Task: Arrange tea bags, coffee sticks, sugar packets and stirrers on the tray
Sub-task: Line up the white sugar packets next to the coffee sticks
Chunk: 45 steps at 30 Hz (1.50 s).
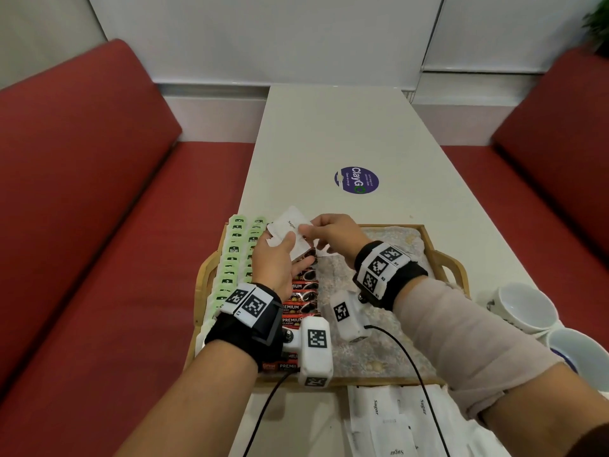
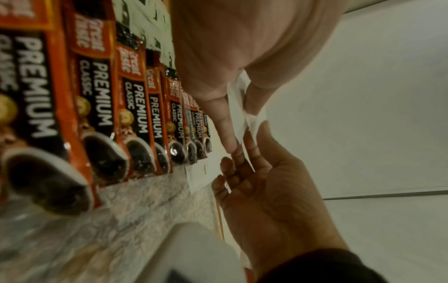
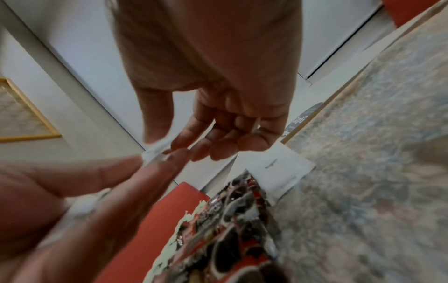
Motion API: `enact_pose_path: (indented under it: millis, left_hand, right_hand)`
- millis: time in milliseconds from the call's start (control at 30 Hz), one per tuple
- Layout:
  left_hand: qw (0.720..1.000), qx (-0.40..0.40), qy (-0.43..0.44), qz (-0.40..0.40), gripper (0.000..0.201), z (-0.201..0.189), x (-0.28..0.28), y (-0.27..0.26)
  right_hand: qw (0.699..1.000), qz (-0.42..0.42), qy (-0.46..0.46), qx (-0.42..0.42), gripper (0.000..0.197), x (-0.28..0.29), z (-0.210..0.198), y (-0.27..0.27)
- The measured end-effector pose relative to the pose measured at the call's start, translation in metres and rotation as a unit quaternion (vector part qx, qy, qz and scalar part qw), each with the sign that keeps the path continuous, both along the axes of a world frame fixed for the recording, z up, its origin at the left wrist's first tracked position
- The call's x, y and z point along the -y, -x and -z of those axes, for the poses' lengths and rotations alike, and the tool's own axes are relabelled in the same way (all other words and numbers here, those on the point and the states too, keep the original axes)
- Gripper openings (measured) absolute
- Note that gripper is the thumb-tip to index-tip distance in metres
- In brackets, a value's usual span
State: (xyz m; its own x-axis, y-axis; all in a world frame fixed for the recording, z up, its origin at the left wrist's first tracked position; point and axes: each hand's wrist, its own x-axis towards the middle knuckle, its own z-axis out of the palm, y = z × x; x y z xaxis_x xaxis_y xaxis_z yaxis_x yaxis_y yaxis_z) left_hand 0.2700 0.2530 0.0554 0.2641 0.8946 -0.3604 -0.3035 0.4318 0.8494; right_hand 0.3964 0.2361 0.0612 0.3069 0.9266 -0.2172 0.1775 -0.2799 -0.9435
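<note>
A wooden tray with a patterned liner holds two columns of green tea bags and a column of red-black coffee sticks. My left hand grips a few white sugar packets above the tray's far left part. My right hand pinches the edge of one of those packets. In the left wrist view the left thumb and fingers clamp the packets beside the coffee sticks. One sugar packet lies flat on the liner past the far end of the coffee sticks, also seen as sugar packet.
More loose sugar packets lie on the white table in front of the tray. Two white cups stand to the tray's right. A purple sticker is on the table beyond. Red benches flank the table. Cables run from the wrist cameras.
</note>
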Motion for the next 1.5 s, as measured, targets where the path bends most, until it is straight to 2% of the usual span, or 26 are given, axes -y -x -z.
enact_pose_path:
  millis: [100,233,367,467,633,767,1000,1267,1400,1500]
  left_hand:
    - [1.000,-0.002,0.007,-0.003,0.026,-0.001,0.000,0.000]
    - [1.000,0.002,0.016,-0.002,0.021,-0.002,-0.004,0.002]
    - [1.000,-0.019,0.018,-0.008,0.028,0.000,-0.008,0.003]
    - [0.999,-0.026,0.019,-0.013,0.032,0.000,-0.008,0.003]
    - [0.999,-0.022,0.015,-0.020,0.031,0.000,-0.008,0.003]
    - [1.000,-0.018,0.008,-0.020,0.032,-0.002,-0.009,0.004]
    - [1.000,-0.022,0.014,-0.018,0.032,-0.002,-0.007,0.004]
    - [0.999,-0.027,0.016,0.003,0.023,0.001,-0.009,0.006]
    - [0.999,-0.045,0.019,0.010,0.019,-0.002,-0.009,0.007]
    - [0.998,-0.054,0.022,0.003,0.015,-0.005,-0.008,0.006]
  right_hand:
    - [0.999,0.019,-0.023,-0.037,0.023,-0.003,0.000,-0.002]
    - [0.989,0.097,-0.057,-0.095,0.023,-0.009,-0.005,-0.013]
    - [0.985,0.161,-0.048,-0.036,0.021,-0.011,0.002,-0.029]
    - [0.983,0.181,-0.002,0.032,0.022,-0.010,0.015,-0.037]
    - [0.977,0.179,0.074,0.090,0.025,-0.009,0.040,-0.041]
    - [0.976,0.163,0.106,0.096,0.017,-0.013,0.055,-0.043]
    - [0.976,0.149,0.118,0.108,0.021,-0.017,0.054,-0.038]
    - [0.964,0.131,0.131,0.193,0.025,-0.017,0.045,-0.036]
    - [0.964,0.120,0.083,0.224,0.010,-0.013,0.036,-0.030]
    - [0.987,0.080,0.011,0.142,0.020,-0.006,0.023,-0.020]
